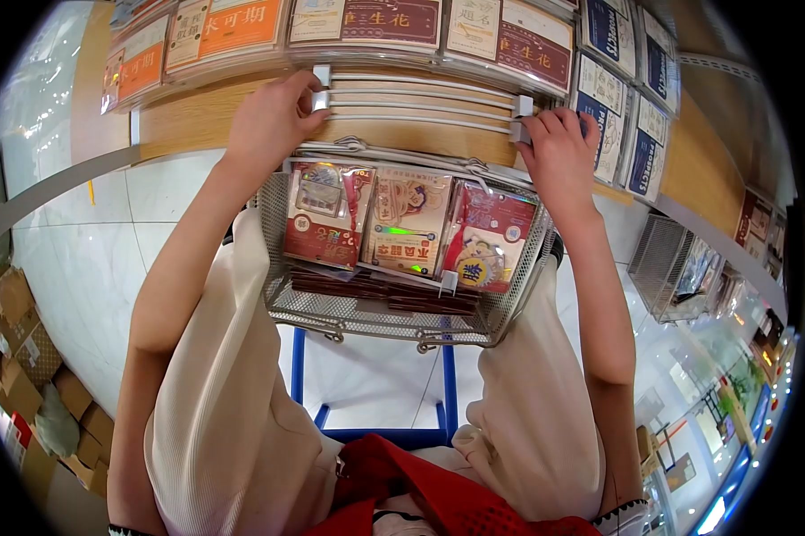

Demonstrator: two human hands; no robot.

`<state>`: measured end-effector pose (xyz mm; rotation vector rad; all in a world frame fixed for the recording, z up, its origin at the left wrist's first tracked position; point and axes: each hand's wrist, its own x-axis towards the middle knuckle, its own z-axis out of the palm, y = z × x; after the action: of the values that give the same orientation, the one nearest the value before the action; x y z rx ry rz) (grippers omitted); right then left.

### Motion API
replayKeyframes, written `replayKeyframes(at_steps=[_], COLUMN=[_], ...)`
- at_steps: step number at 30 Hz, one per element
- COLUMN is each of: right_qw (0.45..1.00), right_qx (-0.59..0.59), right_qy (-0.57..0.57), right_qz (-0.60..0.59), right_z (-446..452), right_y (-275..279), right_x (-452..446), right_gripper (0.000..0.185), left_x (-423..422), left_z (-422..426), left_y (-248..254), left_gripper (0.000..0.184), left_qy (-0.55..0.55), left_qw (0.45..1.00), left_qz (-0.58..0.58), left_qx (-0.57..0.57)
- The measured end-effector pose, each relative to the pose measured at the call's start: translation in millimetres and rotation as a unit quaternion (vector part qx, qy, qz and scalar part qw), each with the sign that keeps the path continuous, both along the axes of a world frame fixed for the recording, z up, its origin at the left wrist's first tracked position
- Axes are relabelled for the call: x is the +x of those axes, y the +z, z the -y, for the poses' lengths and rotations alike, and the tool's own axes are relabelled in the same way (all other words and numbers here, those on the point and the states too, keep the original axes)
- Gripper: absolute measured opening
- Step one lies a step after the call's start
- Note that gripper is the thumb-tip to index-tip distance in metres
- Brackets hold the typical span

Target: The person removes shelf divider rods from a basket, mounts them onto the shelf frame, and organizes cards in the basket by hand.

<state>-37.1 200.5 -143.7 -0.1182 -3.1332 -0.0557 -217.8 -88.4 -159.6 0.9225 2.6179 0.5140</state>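
Note:
On the wooden shelf (188,121) lies a white wire rack (420,105) of several parallel rods, with grey-white blocks at both ends. My left hand (273,114) is closed at the rack's left end, fingers and thumb around the blocks there. At its right end, my right hand (561,154) has curled fingers gripping the block. Just below the rack, a metal mesh basket (500,323) sits between my knees. Inside it are several flat packs in clear wrapping, including a red pack (328,214), a beige pack (408,221) and another red pack (490,234).
Stacks of orange boxes (228,34), maroon boxes (375,22) and blue-and-white boxes (600,112) line the shelf behind the rack. A second mesh basket (666,268) stands at the right. Blue metal legs (450,384) rise below the basket. Cardboard boxes (18,384) are piled on the left.

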Motion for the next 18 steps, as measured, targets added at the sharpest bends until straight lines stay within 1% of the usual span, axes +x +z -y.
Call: replayKeyframes(at_steps=[2,3,5,6,7,8,9,10,12,14,15,17,18], right_qw=[1.0,1.0,0.998,0.995,0.99,0.983,0.971,0.953,0.942,0.929,0.93,0.928,0.922], right_qx=[-0.001,-0.006,-0.017,-0.04,-0.063,-0.086,-0.136,-0.184,-0.226,-0.253,-0.227,-0.173,-0.2], right_qy=[-0.002,0.001,0.006,0.028,0.05,0.072,0.133,0.194,0.247,0.208,0.218,0.236,0.231], right_qz=[0.003,-0.02,-0.065,-0.092,-0.118,-0.144,-0.144,-0.143,0.012,0.172,0.192,0.229,0.238], right_z=[0,1,6,12,20,28,35,42,68,97,106,118,117], right_y=[0,1,6,12,22,29,31,30,27,28,21,8,7], right_x=[0,-1,-3,-3,-1,4,10,18,35,48,58,74,73], right_gripper=[0.023,0.022,0.02,0.02,0.019,0.018,0.017,0.016,0.02,0.016,0.016,0.014,0.014], left_x=[1,3,13,20,26,33,39,49,68,72,73,72,71], left_z=[-1,-2,1,3,4,6,8,4,-7,-5,-5,-1,0], left_y=[2,6,22,29,30,29,27,26,21,10,8,13,16], left_gripper=[0.029,0.03,0.03,0.03,0.028,0.026,0.025,0.024,0.022,0.024,0.025,0.029,0.031], left_qy=[0.01,0.015,-0.032,-0.055,-0.155,-0.252,-0.347,-0.386,-0.461,-0.495,-0.511,-0.503,-0.498], left_qw=[1.0,1.0,0.997,0.994,0.979,0.952,0.914,0.907,0.883,0.867,0.858,0.854,0.847], left_qz=[-0.007,-0.01,0.012,0.024,0.011,-0.002,-0.015,0.002,0.037,0.026,0.019,-0.076,-0.123], left_qx=[0.011,0.016,0.064,0.088,0.131,0.172,0.212,0.169,0.081,0.05,0.034,0.106,0.142])
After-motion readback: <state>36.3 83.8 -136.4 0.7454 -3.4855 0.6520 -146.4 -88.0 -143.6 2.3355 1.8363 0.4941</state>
